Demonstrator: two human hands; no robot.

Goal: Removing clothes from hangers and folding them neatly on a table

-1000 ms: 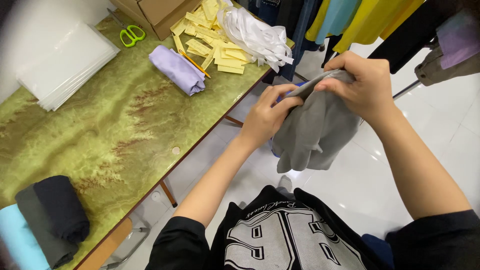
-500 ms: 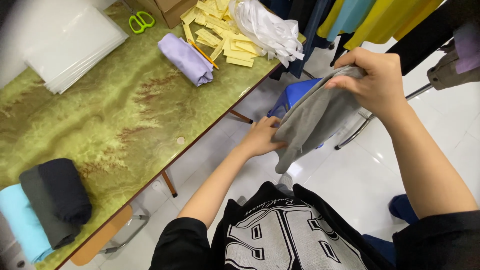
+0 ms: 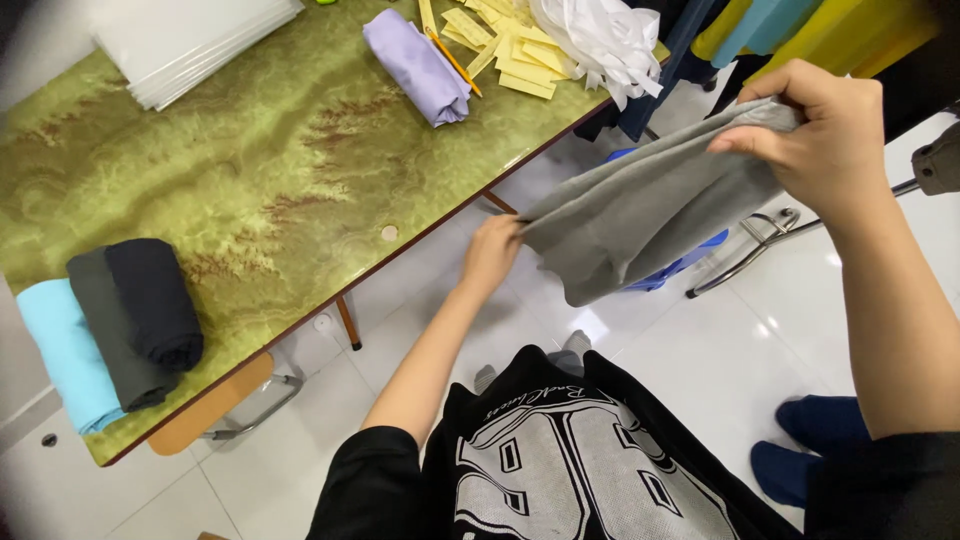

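Observation:
I hold a grey garment (image 3: 640, 215) stretched out in the air beside the table. My left hand (image 3: 492, 250) grips its lower left corner, just off the table's edge. My right hand (image 3: 825, 140) pinches the upper right corner, raised higher, so the cloth slopes down to the left. The middle of the garment sags below the line between both hands.
A green marbled table (image 3: 250, 170) carries rolled garments: light blue (image 3: 60, 350), dark grey (image 3: 105, 325) and black (image 3: 155, 300) at its near end, a lilac roll (image 3: 418, 65), yellow paper slips (image 3: 505, 45), white cloth (image 3: 600, 40) and clear bags (image 3: 190, 35). Hanging clothes (image 3: 790, 30) are at right.
My hands have drawn apart: the left slid down and left along the garment's edge, the right stayed high. The bunched grey cloth is now pulled out flat between them.

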